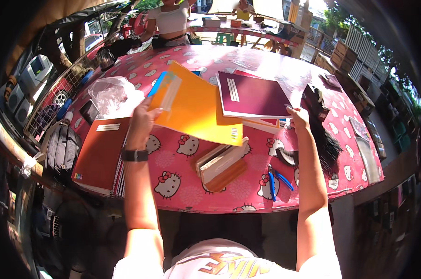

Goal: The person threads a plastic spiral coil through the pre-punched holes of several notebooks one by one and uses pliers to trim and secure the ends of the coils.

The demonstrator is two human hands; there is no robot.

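Note:
Pinched at its left edge by my left hand (143,122), a yellow-orange notebook (196,104) is held tilted over the table, its sheet slightly bowed. A blue cover (158,84) peeks out behind it. My right hand (299,117) grips the lower right corner of a purple spiral notebook (254,95). Beneath that one, parts of other notebooks with red and orange covers (266,124) show. To the left lies a stack of brown-red spiral notebooks (101,153). Between my forearms are a wooden block-like piece (222,165) and blue-handled pliers (278,182).
A pink patterned cloth covers the table (173,193). On it are a clear plastic bag (113,95), a dark phone-like object (88,111), black mesh material (324,144) and a clear plastic sleeve (366,151). A grey backpack (61,149) sits at left. A person (168,23) stands across the table.

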